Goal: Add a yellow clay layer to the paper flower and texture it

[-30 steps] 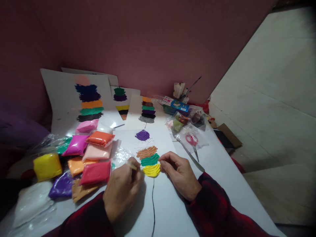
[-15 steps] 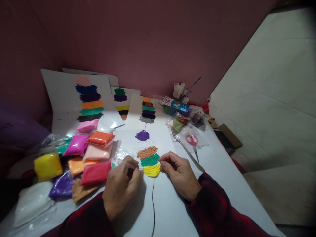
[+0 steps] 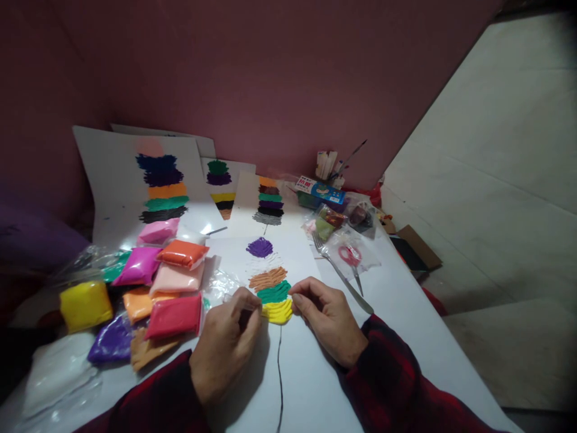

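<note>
Resting on the white sheet (image 3: pixel 315 385), both hands work at the yellow clay patch (image 3: pixel 277 311), the lowest of a column of coloured patches: green (image 3: pixel 274 293), brown (image 3: pixel 267 278) and purple (image 3: pixel 259 246) above it. The left hand (image 3: pixel 225 349) is curled closed, its fingers pinched together on a thin pale stick (image 3: pixel 234 299) whose tip meets the left edge of the yellow patch. The right hand (image 3: pixel 329 322) lies just beside the right edge of the same patch, fingers bent and together, the fingertips touching the paper; whether they pinch anything cannot be told. A black line (image 3: pixel 280 373) runs down from the yellow patch between the hands. Clay packets (image 3: pixel 174 316) are piled to the left, a fork (image 3: pixel 340 273) and red scissors (image 3: pixel 350 257) to the right.
</note>
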The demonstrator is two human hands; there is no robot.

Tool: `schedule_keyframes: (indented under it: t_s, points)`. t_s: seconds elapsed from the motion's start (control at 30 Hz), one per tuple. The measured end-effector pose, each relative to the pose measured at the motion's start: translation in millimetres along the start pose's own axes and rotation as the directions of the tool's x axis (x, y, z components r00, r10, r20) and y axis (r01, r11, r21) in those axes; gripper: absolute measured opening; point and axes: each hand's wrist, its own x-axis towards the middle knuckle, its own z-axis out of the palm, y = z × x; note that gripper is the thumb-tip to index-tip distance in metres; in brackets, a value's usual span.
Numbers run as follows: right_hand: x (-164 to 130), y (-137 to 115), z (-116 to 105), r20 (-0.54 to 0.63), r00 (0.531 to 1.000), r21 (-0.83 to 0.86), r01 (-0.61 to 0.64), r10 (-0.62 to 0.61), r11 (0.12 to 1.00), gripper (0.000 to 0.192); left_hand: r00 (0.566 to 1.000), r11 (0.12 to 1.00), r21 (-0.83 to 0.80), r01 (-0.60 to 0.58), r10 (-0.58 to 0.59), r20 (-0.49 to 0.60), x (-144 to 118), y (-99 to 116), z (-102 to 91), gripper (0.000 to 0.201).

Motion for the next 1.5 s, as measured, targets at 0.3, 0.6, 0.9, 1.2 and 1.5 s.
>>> schedule_keyframes:
  t_s: [0.3, 0.6, 0.9, 1.2, 1.5]
  points:
    - [0.1, 0.9, 0.3, -0.001, 1.000, 0.010, -0.011, 0.011, 1.000, 0.011, 0.999, 0.998, 0.066, 0.002, -0.005, 0.037, 2.1, 0.6, -0.1, 0.014]
    - [-0.4, 1.4, 0.8, -0.004, 1.000, 0.021, -0.016, 0.016, 1.000, 0.010, 1.000, 0.983, 0.181, 0.006, -0.007, 0.006, 2.8, -1.4, 0.4, 0.015]
    - [0.7, -0.1, 1.2, -0.003, 1.000, 0.026, -0.021, 0.021, 0.999, 0.010, 0.999, 0.982, 0.184, 0.046, -0.041, -0.028, 1.7, -2.0, -1.3, 0.012]
    - [0.8, -0.1, 0.2, -0.003, 1.000, 0.004, -0.013, 0.013, 1.000, 0.011, 0.994, 0.999, 0.040, 0.008, -0.003, -0.109, 3.0, -2.0, -1.3, 0.009]
    - [0.9, -1.5, 0.0, 0.005, 1.000, -0.004, -0.006, 0.006, 1.000, 0.012, 1.000, 1.000, -0.017, 0.008, -0.007, 0.020, 2.4, -3.0, 1.8, 0.010]
